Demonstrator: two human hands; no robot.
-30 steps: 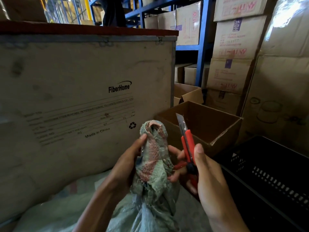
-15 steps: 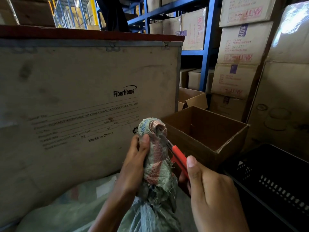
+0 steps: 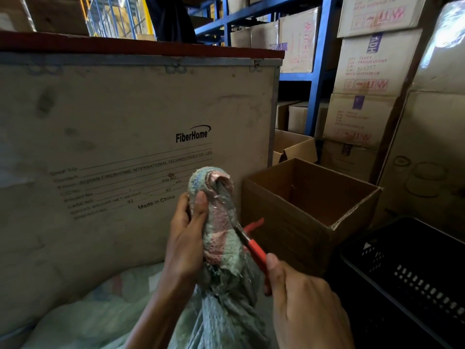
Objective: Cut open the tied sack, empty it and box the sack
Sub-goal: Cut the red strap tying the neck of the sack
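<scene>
A pale green woven sack lies in front of me, its neck bunched, wrapped tight and standing upright. My left hand grips that neck from the left, thumb pressed on its upper part. My right hand holds a red utility knife, whose blade touches the right side of the neck about halfway down. An open empty cardboard box stands just right of the neck.
A large FiberHome crate fills the left and back. A black plastic crate sits at the lower right. Stacked cartons and a blue rack stand behind, with another open box beyond.
The knife went from upright beside the neck to leaning in against it, and its blade has slid from the top of the neck down to its middle.
</scene>
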